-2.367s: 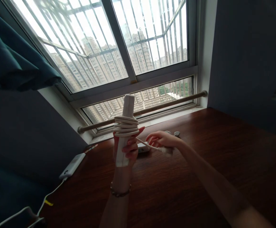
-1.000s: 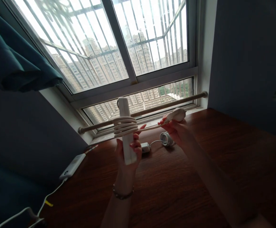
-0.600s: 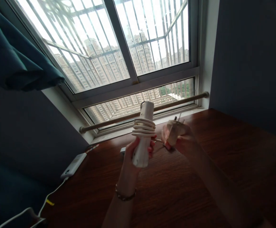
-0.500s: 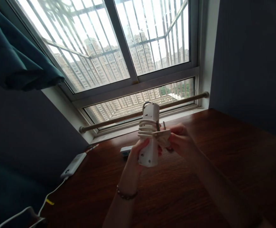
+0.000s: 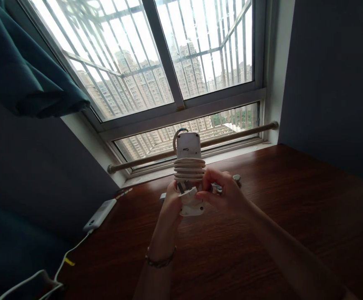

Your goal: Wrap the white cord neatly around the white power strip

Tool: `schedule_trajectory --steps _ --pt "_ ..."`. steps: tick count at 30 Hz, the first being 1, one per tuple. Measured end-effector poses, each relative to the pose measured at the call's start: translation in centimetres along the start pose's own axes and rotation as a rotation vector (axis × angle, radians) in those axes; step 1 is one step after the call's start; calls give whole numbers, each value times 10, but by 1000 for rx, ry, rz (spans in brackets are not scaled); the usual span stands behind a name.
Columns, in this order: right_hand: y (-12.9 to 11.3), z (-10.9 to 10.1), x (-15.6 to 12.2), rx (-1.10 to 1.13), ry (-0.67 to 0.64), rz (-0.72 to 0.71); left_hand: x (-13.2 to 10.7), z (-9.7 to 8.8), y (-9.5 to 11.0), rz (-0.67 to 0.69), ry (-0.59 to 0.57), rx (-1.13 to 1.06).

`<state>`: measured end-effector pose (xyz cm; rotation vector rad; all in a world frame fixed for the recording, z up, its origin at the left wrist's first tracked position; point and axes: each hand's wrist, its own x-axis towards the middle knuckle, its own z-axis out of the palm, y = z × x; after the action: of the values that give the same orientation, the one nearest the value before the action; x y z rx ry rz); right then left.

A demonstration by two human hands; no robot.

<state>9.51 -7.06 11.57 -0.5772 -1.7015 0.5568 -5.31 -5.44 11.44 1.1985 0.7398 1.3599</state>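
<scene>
A white power strip stands roughly upright over the table, its back with screw holes towards me. Several turns of its white cord are wound around its middle, and a loop sticks up at the far end. My left hand is closed around the strip's lower left side. Against the strip's lower part lies the white plug, its metal prongs pointing up towards the coils. My right hand is closed in a pinch at the plug's right edge, the forefinger close to the lowest coil.
On the brown wooden table, a white device with a white cable lies at the left. Small objects partly show behind my hands, one being a rounded item. A rail crosses the barred window ahead; a blue curtain hangs left.
The power strip has turned so its back faces me. The plug has moved from the strip's right side onto its lower face, with my right hand following left. The view has shifted slightly.
</scene>
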Motion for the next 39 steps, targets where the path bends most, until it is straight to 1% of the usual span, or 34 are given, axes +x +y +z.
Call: schedule_trajectory --steps 2,4,8,10,12,16,17,20,22,24,27,29,31,33,36,39 --pt "-6 -1 -1 -15 -11 -29 -4 -3 4 30 27 -28" --pt "-13 -2 -3 -43 3 -36 -9 -4 8 26 29 -90" --pt "-25 -4 -6 -88 35 -15 -17 -5 14 -27 -87 -278" --pt "-30 -5 -7 -94 44 12 -19 -4 14 -21 -96 -309" --pt "-34 -5 -7 -83 61 41 -19 -3 11 -6 -98 -267" --pt "-35 -2 -8 -25 152 105 -21 1 5 83 -159 -129" --pt "-34 0 -8 -11 176 122 -21 2 4 97 -153 -85" --pt "-27 7 -8 14 241 143 -22 3 5 117 -82 29" --pt "-22 11 -7 -5 292 132 -20 2 6 167 -48 98" --pt "-16 13 -6 -76 343 85 -17 1 7 253 4 173" --pt "-10 12 -2 -243 396 -85 -12 -1 10 372 151 255" --pt "-9 9 1 -299 360 -188 -11 -1 13 411 192 265" --pt "-10 7 3 -290 276 -236 -13 -1 16 427 153 255" --pt "-12 6 4 -275 213 -258 -14 -2 17 422 77 246" --pt "-14 6 1 -308 192 -279 -16 -5 17 414 -9 245" --pt "-13 8 -4 -362 206 -301 -16 -7 16 386 -50 273"
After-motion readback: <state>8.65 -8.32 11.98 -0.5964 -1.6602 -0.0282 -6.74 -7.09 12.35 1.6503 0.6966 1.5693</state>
